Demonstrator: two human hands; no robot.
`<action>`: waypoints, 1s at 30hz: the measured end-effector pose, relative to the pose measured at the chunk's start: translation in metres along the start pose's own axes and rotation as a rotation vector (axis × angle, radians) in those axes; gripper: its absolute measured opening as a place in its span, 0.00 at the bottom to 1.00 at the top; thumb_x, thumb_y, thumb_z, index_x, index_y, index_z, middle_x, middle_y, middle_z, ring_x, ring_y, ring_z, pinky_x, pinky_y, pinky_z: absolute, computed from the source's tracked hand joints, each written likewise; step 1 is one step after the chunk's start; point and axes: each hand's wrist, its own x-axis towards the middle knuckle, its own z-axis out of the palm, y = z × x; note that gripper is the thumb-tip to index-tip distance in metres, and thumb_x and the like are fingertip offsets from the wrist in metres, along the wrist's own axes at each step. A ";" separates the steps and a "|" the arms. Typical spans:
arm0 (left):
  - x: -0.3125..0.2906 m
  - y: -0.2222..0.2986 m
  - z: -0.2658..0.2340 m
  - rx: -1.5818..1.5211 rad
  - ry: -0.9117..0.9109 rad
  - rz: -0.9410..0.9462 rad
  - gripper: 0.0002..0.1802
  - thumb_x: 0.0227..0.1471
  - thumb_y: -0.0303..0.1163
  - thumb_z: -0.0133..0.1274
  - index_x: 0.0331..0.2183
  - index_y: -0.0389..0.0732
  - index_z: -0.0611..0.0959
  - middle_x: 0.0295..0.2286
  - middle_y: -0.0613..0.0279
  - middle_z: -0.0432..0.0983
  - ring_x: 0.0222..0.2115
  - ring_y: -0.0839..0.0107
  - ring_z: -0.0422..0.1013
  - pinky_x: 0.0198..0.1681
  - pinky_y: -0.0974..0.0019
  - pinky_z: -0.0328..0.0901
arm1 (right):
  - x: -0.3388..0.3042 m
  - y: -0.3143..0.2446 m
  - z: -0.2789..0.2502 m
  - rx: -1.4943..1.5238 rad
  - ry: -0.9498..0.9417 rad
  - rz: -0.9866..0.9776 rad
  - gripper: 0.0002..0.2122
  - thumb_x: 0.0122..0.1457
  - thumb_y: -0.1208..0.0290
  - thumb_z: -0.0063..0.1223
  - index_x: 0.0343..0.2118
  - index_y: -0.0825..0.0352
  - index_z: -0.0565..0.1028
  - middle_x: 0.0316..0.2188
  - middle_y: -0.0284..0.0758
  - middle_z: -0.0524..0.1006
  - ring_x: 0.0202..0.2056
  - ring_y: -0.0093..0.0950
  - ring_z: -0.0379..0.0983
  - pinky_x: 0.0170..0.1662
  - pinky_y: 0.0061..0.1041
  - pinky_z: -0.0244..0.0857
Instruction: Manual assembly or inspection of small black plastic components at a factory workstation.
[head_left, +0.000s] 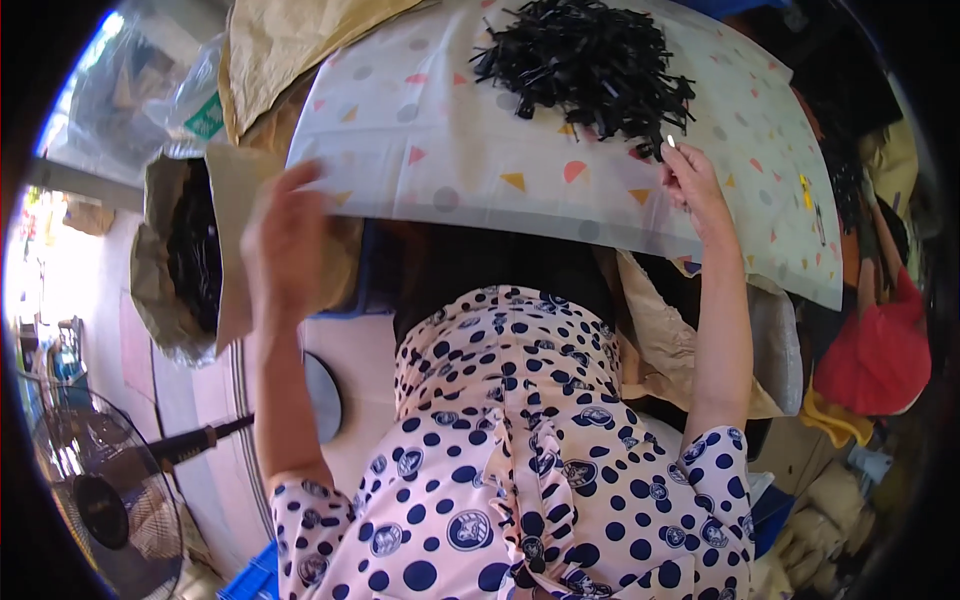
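Note:
A heap of small black strip-like pieces (590, 65) lies on the table's patterned white cover (400, 170), toward the far side. At the near right edge of this heap, my right hand (692, 188) is closed, thumb and forefinger pinched on a small black piece (656, 150). My left hand (285, 235) is raised off the table's near left corner, smeared by motion, so its fingers do not show clearly. It is nearest to an open brown paper sack (240, 240) with dark shiny pieces (195, 250) inside.
A standing fan (105, 500) is at lower left. Brown paper (280, 50) lies at the far left of the table. A pale sack (665, 330) hangs below the table's right edge. Another person in a red top (875, 350) is at the far right. A yellow tool (806, 192) lies on the cover.

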 end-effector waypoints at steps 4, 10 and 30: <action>-0.009 0.046 0.079 -0.773 -0.700 -0.334 0.26 0.59 0.42 0.43 0.52 0.32 0.67 0.37 0.59 0.73 0.24 0.79 0.70 0.24 0.80 0.61 | -0.031 0.005 0.054 -0.178 -0.192 -0.369 0.06 0.59 0.69 0.48 0.33 0.65 0.71 0.18 0.26 0.70 0.15 0.18 0.62 0.19 0.16 0.54; -0.035 0.035 0.125 -1.359 -0.977 -0.721 0.23 0.60 0.44 0.41 0.51 0.38 0.71 0.34 0.54 0.76 0.20 0.79 0.66 0.22 0.81 0.60 | -0.082 -0.016 0.105 -0.696 -0.215 -0.974 0.15 0.49 0.80 0.55 0.42 0.65 0.71 0.24 0.40 0.75 0.24 0.35 0.74 0.25 0.26 0.66; -0.074 0.040 0.137 -1.174 -0.708 -0.608 0.17 0.52 0.24 0.52 0.45 0.43 0.74 0.26 0.62 0.75 0.21 0.78 0.71 0.23 0.80 0.65 | -0.116 0.029 0.129 -0.106 -0.295 -0.340 0.18 0.64 0.63 0.40 0.53 0.68 0.63 0.18 0.26 0.66 0.19 0.14 0.58 0.23 0.13 0.53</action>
